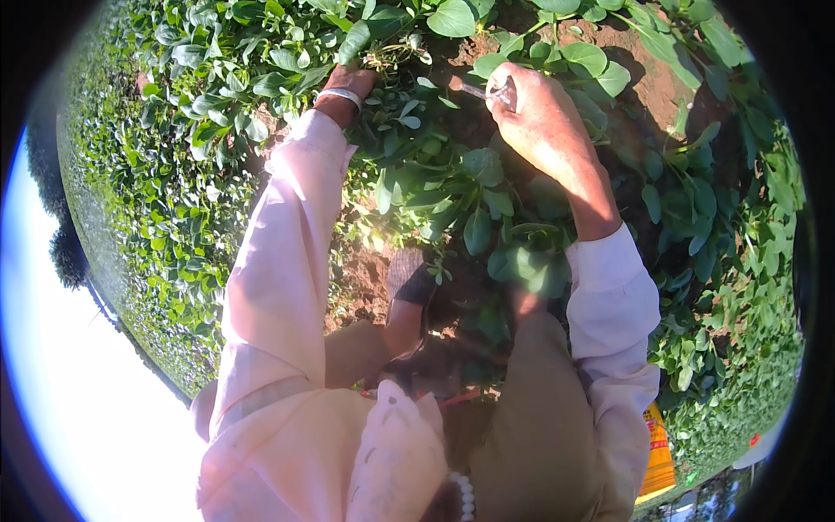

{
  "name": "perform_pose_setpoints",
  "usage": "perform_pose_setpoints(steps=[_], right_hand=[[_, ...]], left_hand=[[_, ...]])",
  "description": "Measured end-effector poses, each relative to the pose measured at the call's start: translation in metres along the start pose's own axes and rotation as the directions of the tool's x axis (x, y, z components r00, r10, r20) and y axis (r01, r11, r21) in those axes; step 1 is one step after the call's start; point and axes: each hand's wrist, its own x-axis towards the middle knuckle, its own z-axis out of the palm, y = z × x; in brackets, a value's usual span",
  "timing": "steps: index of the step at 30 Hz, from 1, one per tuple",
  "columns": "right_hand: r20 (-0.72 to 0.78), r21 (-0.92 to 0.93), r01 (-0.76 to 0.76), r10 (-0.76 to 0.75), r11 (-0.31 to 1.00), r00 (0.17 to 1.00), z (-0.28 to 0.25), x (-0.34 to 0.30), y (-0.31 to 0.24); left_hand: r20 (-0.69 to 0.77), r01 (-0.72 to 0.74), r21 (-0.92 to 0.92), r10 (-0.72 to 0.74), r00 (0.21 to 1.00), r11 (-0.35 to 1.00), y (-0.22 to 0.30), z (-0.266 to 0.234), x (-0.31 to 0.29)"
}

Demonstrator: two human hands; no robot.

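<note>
My right hand (pixel 544 109) is closed around a small hand tool (pixel 470 88) with a narrow metal shaft and a brownish tip. The tip points left, just above bare reddish soil; most of the handle is hidden in my fist. My left hand (pixel 350 81), with a pale bracelet on its wrist, reaches into low green leaves. Foliage covers its fingers, so what they hold, if anything, does not show. Right beside it lies a tangle of thin pale stems and small leaves (pixel 396 54). Broad-leaved green plants (pixel 483 165) grow between and below my two hands.
Dense leafy rows (pixel 174 235) spread to the left and along the right side. Reddish soil (pixel 665 91) shows among the plants at the upper right. My dark-socked foot (pixel 410 277) stands between the plants. A yellow-orange package (pixel 658 452) sits at the lower right.
</note>
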Motion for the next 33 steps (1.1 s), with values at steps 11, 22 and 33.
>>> perform_pose_setpoints(steps=[11, 22, 33], right_hand=[[-0.105, -0.033, 0.028, -0.031, 0.999, 0.994, 0.063, 0.015, -0.014], [-0.196, 0.229, 0.005, 0.041, 0.973, 0.980, 0.036, -0.013, 0.005], [0.003, -0.013, 0.097, -0.097, 0.995, 0.995, 0.035, -0.011, -0.030]], left_hand=[[-0.151, 0.041, -0.275, -0.085, 0.985, 0.961, -0.009, 0.013, 0.003], [-0.230, -0.245, -0.929, 0.084, 0.970, 0.278, -0.117, -0.024, -0.039], [-0.286, -0.501, 0.153, 0.523, 0.803, 0.852, -0.040, -0.022, -0.051]])
